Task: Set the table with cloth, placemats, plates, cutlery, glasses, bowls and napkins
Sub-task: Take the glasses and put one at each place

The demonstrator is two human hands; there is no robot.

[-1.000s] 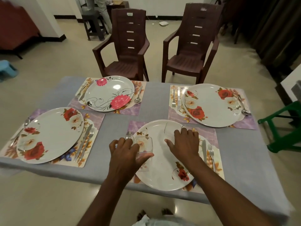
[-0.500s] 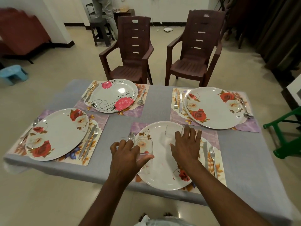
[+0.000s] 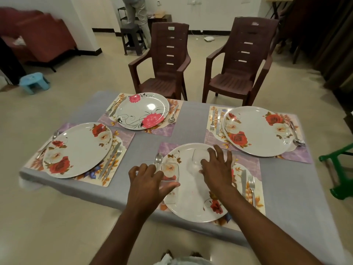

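A grey cloth [image 3: 147, 146] covers the table, which carries four floral placemats, each with a plate and cutlery. Over the near plate [image 3: 191, 197], my left hand [image 3: 150, 180] grips a clear square glass [image 3: 170, 173] at the plate's left side. My right hand [image 3: 217, 169] curls over a clear round glass [image 3: 197, 159] above the plate's far part. A spoon [image 3: 158, 158] lies left of this plate, a knife [image 3: 243, 180] and fork [image 3: 252, 186] to its right. Other plates sit at the left [image 3: 80, 148], far middle [image 3: 141, 109] and right [image 3: 257, 131].
Two brown plastic chairs [image 3: 164, 60] [image 3: 238, 60] stand beyond the table's far edge. A green plastic frame [image 3: 340, 169] is at the right, a blue stool [image 3: 34, 82] on the floor at the far left. A person [image 3: 137, 10] stands at the back wall.
Both hands stay over the near plate with the two clear glasses; the right hand has shifted slightly further from me. The view has tilted up a little.
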